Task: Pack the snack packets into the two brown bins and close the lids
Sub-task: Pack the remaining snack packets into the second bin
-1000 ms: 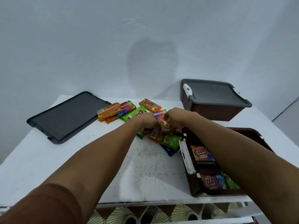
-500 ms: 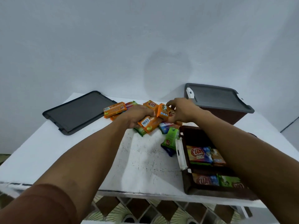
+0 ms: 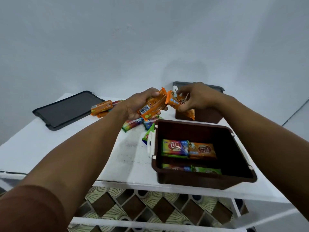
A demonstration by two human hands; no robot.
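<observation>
My left hand (image 3: 138,104) grips an orange snack packet (image 3: 153,106) with its barcode facing me. My right hand (image 3: 195,97) holds another orange packet (image 3: 177,101), and both are lifted above the table, just behind the open brown bin (image 3: 200,180). Several packets (image 3: 188,148) lie inside that bin. The second brown bin (image 3: 207,116) stands behind it with its grey lid on, mostly hidden by my right hand. Loose packets (image 3: 132,125) remain on the white table (image 3: 41,146), with more orange ones (image 3: 101,107) further left.
A loose dark grey lid (image 3: 66,109) lies flat at the table's back left. A white latch (image 3: 150,144) hangs on the open bin's left side. The table's front edge is close, with patterned floor tiles (image 3: 150,206) below. A pale wall rises behind.
Both hands have lifted off the pile, each with an orange packet, and moved up and toward the open bin. The view has tilted, so the bin looks closer.
</observation>
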